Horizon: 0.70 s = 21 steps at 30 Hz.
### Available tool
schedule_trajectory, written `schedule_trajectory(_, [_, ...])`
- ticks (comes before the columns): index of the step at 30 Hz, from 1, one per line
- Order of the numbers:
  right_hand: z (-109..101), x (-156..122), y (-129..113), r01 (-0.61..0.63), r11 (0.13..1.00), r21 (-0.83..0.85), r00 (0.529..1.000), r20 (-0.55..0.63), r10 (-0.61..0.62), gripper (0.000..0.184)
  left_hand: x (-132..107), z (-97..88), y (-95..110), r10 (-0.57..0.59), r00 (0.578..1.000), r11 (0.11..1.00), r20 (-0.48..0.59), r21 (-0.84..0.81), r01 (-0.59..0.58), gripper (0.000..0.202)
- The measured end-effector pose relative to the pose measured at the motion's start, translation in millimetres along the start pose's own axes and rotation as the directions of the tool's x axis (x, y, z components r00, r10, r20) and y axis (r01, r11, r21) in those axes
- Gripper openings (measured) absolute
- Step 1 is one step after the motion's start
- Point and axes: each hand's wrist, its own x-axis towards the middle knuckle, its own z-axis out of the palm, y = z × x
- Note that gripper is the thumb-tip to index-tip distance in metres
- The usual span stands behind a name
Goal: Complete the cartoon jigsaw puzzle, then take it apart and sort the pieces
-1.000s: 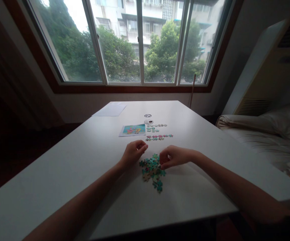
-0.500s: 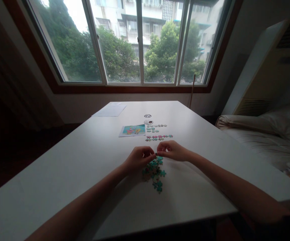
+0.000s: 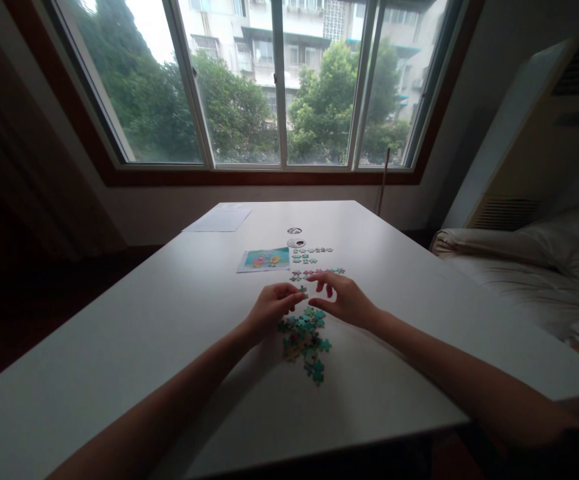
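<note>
**Greenish puzzle piece (image 3: 303, 289) pinched above a white bench (image 3: 169, 333)**

So the piece is a tiny thing, pale green with a lighter patch, and you can just about see the knobbly jigsaw outline. Too small to make out what's printed on it, sorry. It's held at the fingertips of the left hand (image 3: 272, 305), thumb against the curled fingers, a bit beyond the far end of the loose pile (image 3: 305, 325). The right hand (image 3: 344, 300) is just to the right of it, fingers spread and bent, thumb well apart from them, gripping nothing that I can see.

The pile is a messy heap of interlocking shapes, mostly teal, with some tan ones on the left side and rounded tabs poking out all round the edge. A few trail off toward the near side.

Farther back there are neat rows of pieces: pale green ones in the far rows (image 3: 298, 261), pinker and more mixed in the nearer rows (image 3: 318, 271), which the right hand's fingers partly cover from this angle. Left of those lies a flat picture sheet (image 3: 264, 260), glossy-looking, blue-green with pink and yellow figures. Two round flat discs (image 3: 293, 244) sit past the rows, and a plain white paper (image 3: 219, 219) is at the far left corner. The bench top itself is smooth, with a soft sheen from the window (image 3: 239, 100).
</note>
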Motion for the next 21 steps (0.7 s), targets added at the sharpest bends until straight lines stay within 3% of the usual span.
schedule_trajectory(14, [-6.1,-0.4,-1.2,0.168,0.954,-0.250,0.985,0.016,-0.170,0.028,0.2,1.0,1.5,0.007,1.000,0.998,0.015,0.057,-0.008,0.027])
schedule_trajectory(17, [-14.1,2.5,4.6,0.138,0.951,-0.278,0.986,-0.049,-0.158,0.028,1.3,-0.8,-1.3,0.000,1.000,0.997,-0.019,0.077,0.002,0.026])
schedule_trajectory(21, [-26.0,5.9,19.5,0.020,0.959,-0.281,0.972,-0.220,-0.085,0.030,4.0,-5.3,-8.7,0.020,0.998,0.995,-0.057,0.096,-0.015,0.023])
